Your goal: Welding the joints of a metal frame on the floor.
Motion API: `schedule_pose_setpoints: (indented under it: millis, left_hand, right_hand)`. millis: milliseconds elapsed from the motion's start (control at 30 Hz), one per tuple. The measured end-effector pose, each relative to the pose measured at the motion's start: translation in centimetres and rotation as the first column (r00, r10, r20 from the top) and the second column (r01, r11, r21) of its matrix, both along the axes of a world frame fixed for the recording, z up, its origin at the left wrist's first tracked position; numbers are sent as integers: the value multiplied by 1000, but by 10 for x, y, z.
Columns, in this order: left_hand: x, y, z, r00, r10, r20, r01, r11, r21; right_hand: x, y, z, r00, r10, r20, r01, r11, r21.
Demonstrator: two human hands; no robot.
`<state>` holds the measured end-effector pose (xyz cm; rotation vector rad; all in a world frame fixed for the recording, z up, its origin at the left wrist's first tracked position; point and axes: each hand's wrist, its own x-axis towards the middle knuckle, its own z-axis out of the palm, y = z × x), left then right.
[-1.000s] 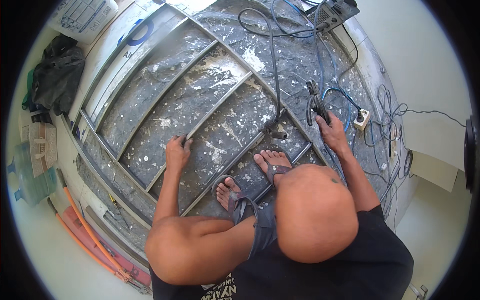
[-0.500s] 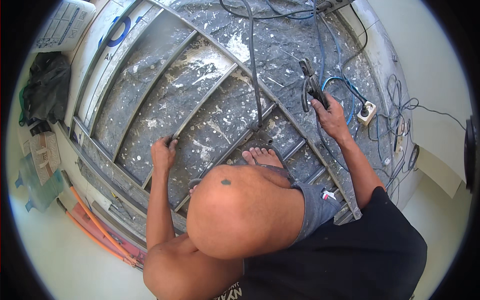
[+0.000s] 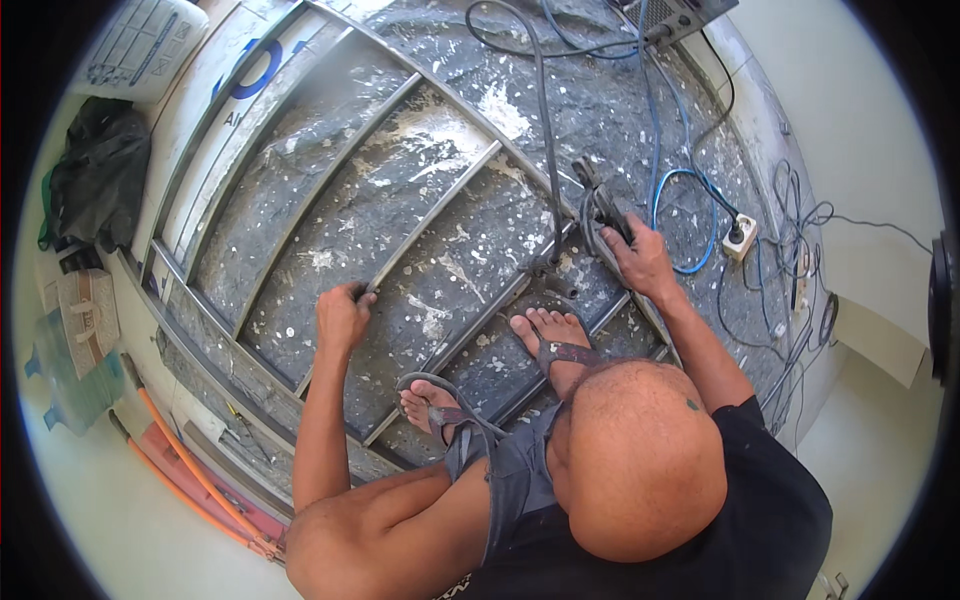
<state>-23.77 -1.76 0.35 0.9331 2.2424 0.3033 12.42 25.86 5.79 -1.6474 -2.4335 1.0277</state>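
Observation:
My left hand (image 3: 343,316) is closed on a thin steel bar (image 3: 435,213) of a ladder-like metal frame (image 3: 462,117) lying over a grey, paint-spattered sheet (image 3: 320,262). My right hand (image 3: 642,258) grips a black welding electrode holder (image 3: 598,198), held over the frame's right-hand rail beside a loop of cable. Between my hands, a dark clamp (image 3: 542,268) with a thick cable (image 3: 548,130) sits on a crossbar. My sandalled feet (image 3: 555,340) are within the frame, near its lower crossbars, with my bent knees below and between my arms.
A welding machine (image 3: 680,22) stands top right; a power strip (image 3: 740,237) and tangled cables (image 3: 800,210) lie right. Along the left are a white container (image 3: 140,45), black cloth (image 3: 95,175), a translucent water jug (image 3: 70,375), a red bolt cutter with orange handles (image 3: 175,440) and cardboard (image 3: 88,315).
My right hand has moved leftward with the holder, closer to the frame. My left hand keeps its grip on the bar. The view and my knees have shifted between frames.

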Motion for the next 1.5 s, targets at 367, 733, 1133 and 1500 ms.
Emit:
schedule_pose_setpoints:
  millis: [367, 733, 1133, 1500]
  left_hand:
    - [6, -2, 0, 995, 71, -67, -72, 997, -9]
    - [3, 2, 5, 996, 92, -18, -92, 996, -10]
    - [3, 2, 7, 994, 112, -8, -112, 993, -46]
    - [2, 1, 4, 992, 123, 35, -122, 992, -33]
  right_hand:
    - [-28, 1, -16, 997, 67, -38, -68, 997, -29]
    - [-34, 3, -20, 994, 93, -58, -96, 994, -57]
    - [-34, 4, -23, 992, 100, -80, -103, 994, -28]
    - [-34, -2, -16, 995, 70, -65, -73, 996, -43]
